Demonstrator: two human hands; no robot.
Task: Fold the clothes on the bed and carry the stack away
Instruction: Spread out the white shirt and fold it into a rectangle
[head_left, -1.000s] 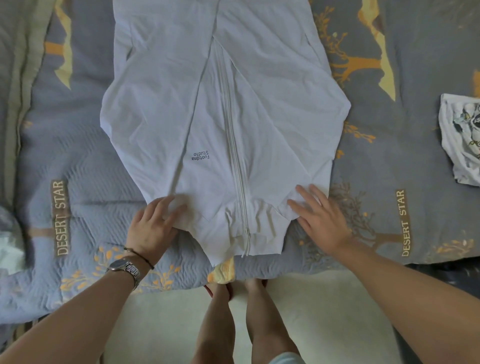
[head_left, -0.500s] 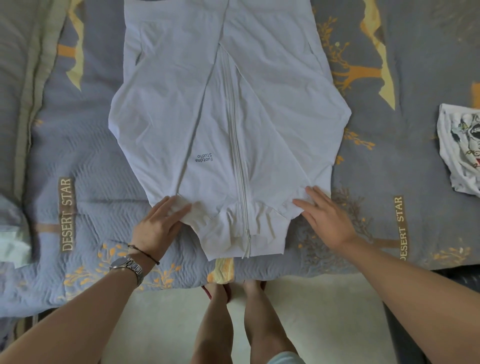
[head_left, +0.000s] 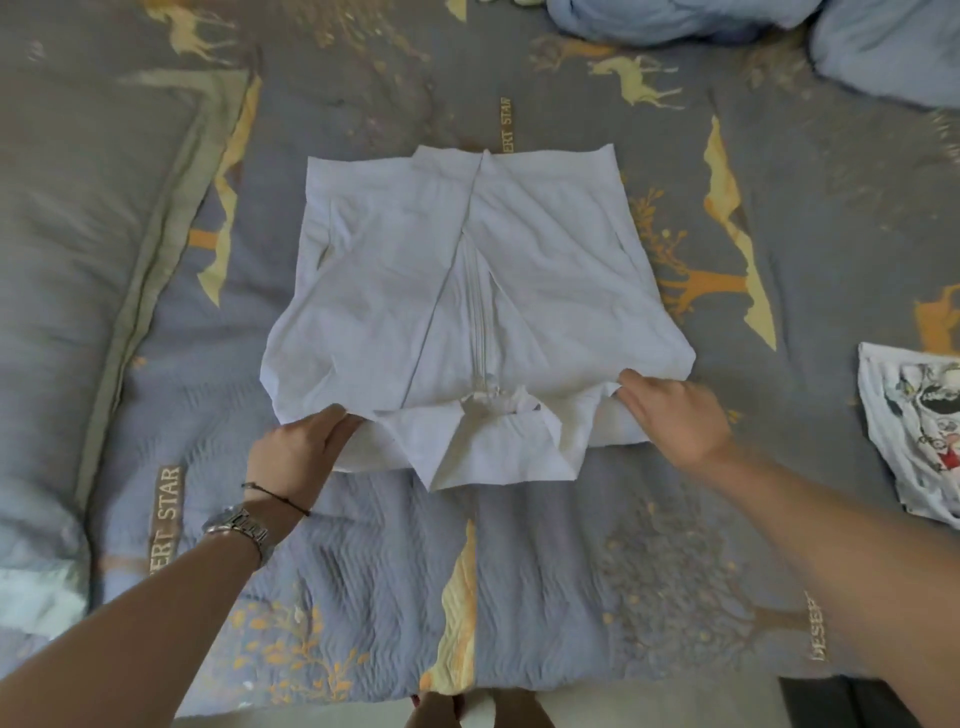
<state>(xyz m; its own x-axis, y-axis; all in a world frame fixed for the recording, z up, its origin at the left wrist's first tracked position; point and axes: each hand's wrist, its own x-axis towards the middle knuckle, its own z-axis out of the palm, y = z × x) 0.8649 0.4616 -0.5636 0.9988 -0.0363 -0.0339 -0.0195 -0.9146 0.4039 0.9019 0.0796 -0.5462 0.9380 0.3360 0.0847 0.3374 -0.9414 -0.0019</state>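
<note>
I see the bed (head_left: 597, 571) filling the view, covered by a grey-blue quilt printed with yellow trees and deer. The white jacket (head_left: 467, 291) lies flat on the quilt just beyond both hands, its zipper (head_left: 477, 317) running down the middle, roughly midway between the hands. The near part of the jacket is doubled over, and a second layer of white cloth shows below the fold, between the two wrists.

A printed garment (head_left: 914, 431) lies on the quilt well to the right of the right hand, apart from the jacket. Light blue cloth (head_left: 727, 21) is bunched at the far edge of the bed, well beyond both hands.

My left hand (head_left: 298, 452) is at the near left corner of the fold. Its fingers are curled under the top layer and the thumb lies over it, pinching the cloth. My right hand (head_left: 675, 415) is at the near right corner, palm down, fingers close together with their tips tucked into the fold; I cannot tell how firmly it grips. A wristwatch (head_left: 239, 525) and a thin cord (head_left: 275, 499) sit on the left wrist.
</note>
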